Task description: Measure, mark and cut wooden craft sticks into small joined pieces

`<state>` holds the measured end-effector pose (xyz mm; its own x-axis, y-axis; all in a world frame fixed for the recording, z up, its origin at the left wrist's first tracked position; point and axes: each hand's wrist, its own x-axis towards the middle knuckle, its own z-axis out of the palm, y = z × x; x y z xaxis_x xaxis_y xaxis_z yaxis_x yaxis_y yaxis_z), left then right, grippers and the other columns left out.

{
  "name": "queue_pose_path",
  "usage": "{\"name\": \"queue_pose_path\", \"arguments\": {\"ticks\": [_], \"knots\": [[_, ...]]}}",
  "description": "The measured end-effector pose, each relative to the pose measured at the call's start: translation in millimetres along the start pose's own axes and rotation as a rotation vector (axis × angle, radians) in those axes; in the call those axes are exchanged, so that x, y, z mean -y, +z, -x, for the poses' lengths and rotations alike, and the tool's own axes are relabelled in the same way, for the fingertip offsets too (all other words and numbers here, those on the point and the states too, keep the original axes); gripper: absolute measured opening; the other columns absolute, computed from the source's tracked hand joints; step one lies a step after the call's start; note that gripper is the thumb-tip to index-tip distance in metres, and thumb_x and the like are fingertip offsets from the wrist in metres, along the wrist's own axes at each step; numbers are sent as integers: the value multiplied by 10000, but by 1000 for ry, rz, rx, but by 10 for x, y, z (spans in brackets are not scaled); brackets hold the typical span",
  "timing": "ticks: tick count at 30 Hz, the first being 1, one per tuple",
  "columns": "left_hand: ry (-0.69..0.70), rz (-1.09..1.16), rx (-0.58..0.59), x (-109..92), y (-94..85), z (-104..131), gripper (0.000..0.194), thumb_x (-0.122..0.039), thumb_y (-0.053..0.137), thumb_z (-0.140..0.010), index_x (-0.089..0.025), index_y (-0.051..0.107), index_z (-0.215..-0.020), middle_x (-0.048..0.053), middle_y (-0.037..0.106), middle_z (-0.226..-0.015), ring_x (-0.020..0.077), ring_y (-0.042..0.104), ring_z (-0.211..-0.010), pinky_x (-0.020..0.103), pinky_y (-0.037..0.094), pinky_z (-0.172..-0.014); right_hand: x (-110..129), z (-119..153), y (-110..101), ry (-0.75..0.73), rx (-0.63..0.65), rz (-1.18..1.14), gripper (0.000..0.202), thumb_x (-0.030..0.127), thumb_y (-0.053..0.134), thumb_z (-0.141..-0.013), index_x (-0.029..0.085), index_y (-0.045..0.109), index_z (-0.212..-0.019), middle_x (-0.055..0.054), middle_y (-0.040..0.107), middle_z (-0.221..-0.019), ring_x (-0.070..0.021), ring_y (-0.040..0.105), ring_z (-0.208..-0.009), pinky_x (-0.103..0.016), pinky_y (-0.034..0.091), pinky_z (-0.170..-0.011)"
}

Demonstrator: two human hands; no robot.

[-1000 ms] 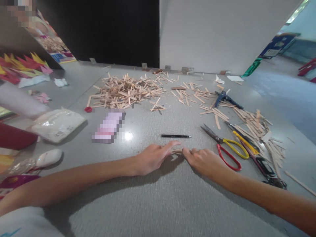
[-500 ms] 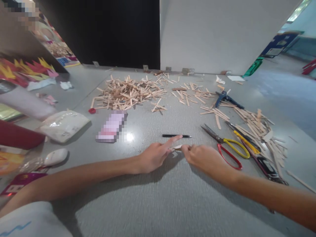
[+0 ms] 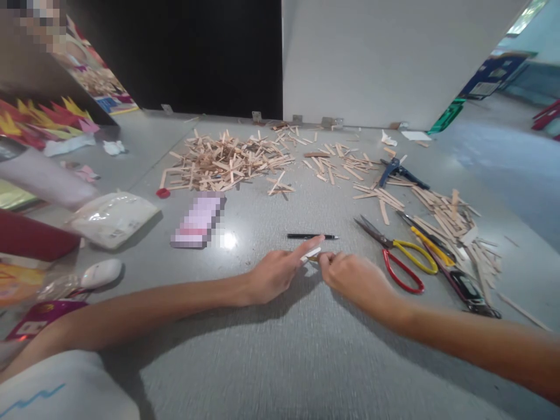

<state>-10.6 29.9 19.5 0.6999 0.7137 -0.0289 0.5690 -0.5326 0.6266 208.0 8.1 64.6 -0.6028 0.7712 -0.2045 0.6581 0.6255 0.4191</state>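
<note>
My left hand (image 3: pixel 273 277) is closed in a pinch, index finger stretched forward, on a small flat white piece (image 3: pixel 313 252). Right beside it, my right hand (image 3: pixel 352 279) pinches a small brownish wooden piece (image 3: pixel 312 259), mostly hidden by the fingers. The two pieces meet or overlap in the short gap between the hands; which, I cannot tell. Just beyond the fingertips lies a black pen (image 3: pixel 301 236). Scissors with one red and one yellow handle (image 3: pixel 405 272) rest to the right of my right hand.
A heap of wooden sticks (image 3: pixel 227 160) lies at the back, with more sticks (image 3: pixel 455 219) at right. Blue-handled pliers (image 3: pixel 396 169) and a yellow-handled tool (image 3: pixel 433 245) lie there too. Left are a blurred pink phone-like object (image 3: pixel 199 220), a plastic packet (image 3: pixel 116 219) and a white mouse (image 3: pixel 101 273).
My hands stay close together at nearly the same spot. The white piece between them shows a little more and is tilted differently. The whole view has shifted slightly.
</note>
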Motion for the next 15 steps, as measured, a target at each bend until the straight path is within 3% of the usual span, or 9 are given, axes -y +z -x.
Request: {"name": "queue_pose_path", "arguments": {"ticks": [4,11,15], "knots": [[-28,1,-4,-23,-9,2,612,-236,278,-1133,-224,275,-1745,11,683,-834,191,606,-642,286,516,-734,-209,-104,78,-92,-30,-40,207,56,597,-985,129,748,-1105,-52,752,-681,-138,582,-486,-270,301,-513],[35,-29,-18,22,47,-2,636,-179,313,-1103,-247,290,-1735,-35,600,-759,166,528,-599,256,467,-693,-83,-36,136,-71,-71,-36,262,46,496,-1016,58,725,-1144,-106,742,-674,-155,609,-485,-279,289,-481],[12,-62,-27,-4,33,-2,640,-151,322,-1085,-261,347,-1715,-10,633,-819,170,547,-637,262,472,-702,-270,-166,196,-131,-73,-58,250,69,558,-1002,100,730,-1182,-58,746,-672,-137,575,-475,-276,315,-517]]}}
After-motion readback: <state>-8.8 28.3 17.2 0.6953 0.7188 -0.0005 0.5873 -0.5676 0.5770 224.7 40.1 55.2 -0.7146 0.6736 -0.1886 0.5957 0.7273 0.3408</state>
